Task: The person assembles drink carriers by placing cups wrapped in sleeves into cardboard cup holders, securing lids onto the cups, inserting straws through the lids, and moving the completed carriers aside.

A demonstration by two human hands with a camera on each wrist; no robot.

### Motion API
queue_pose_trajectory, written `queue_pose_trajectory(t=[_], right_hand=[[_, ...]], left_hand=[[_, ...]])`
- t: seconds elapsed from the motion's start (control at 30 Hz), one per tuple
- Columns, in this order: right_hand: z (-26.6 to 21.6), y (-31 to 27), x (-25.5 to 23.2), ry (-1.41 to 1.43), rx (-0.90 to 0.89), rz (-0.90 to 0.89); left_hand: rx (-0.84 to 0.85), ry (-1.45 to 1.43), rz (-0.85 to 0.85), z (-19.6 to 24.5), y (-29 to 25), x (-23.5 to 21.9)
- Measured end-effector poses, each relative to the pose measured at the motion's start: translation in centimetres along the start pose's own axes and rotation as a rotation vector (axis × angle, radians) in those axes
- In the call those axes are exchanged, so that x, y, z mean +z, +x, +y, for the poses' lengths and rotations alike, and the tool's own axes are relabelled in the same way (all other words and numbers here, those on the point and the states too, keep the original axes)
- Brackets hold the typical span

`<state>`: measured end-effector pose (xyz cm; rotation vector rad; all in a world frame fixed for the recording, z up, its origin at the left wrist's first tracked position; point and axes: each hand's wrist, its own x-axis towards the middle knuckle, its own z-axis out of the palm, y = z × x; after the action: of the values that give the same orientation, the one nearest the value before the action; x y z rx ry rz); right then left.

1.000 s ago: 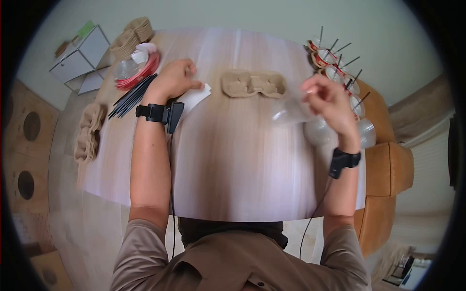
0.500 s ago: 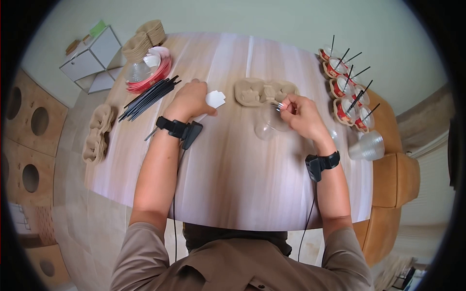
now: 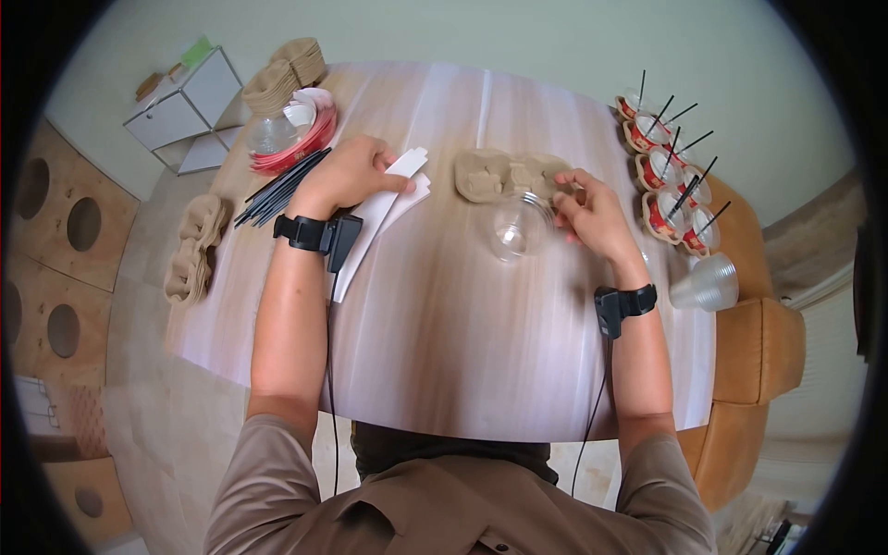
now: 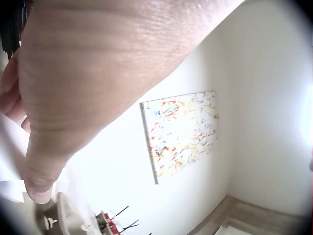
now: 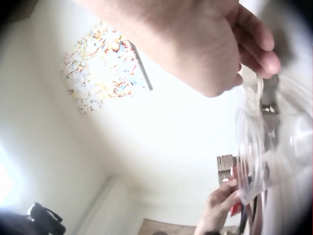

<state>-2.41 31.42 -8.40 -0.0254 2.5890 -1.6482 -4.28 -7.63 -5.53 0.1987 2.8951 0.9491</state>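
In the head view, my left hand (image 3: 350,171) pinches a long white paper strip (image 3: 363,233) between thumb and fingers. A second, curved white strip fans out beneath it. My right hand (image 3: 597,217) is beside a clear plastic cup (image 3: 515,233), its fingers loosely bent and parted by the rim. The right wrist view shows the clear cup (image 5: 252,156) below those fingertips, with nothing between them. Just behind the cup is a brown moulded-pulp drink carrier (image 3: 481,178), which the cup's rim overlaps in the head view.
Black straws (image 3: 277,190) lie left of my left hand, with red-and-white paper pieces (image 3: 319,134) and stacked carriers (image 3: 270,85) behind. Another carrier (image 3: 190,268) sits at the left edge. To the right stand filled carriers with strawed cups (image 3: 659,166) and a stack of clear cups (image 3: 708,282).
My right hand brought the clear cup leftward from the right side to in front of the carrier, then let go of it. My left hand has spread the white strips and now pinches one.
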Motion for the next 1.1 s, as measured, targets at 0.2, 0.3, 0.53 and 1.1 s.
queue_pose_trajectory(t=[0.2, 0.3, 0.53, 1.1], right_hand=[[2.5, 1.4, 0.5, -0.324, -0.191, 0.004], [3.7, 2.1, 1.2, -0.332, -0.227, 0.153], [-2.7, -1.1, -1.6, 0.168, -0.271, 0.139], [-7.1, -6.0, -4.5, -0.396, -0.337, -0.502]], left_hand=[[0.140, -0.490, -0.027, 1.1, -1.5, -3.0], [0.306, -1.062, -0.204, 1.9, -2.1, -3.7], [0.456, -1.395, -0.261, 5.9, -3.5, -1.6], [0.249, -0.319, -0.617, 7.7, -3.9, 1.3]])
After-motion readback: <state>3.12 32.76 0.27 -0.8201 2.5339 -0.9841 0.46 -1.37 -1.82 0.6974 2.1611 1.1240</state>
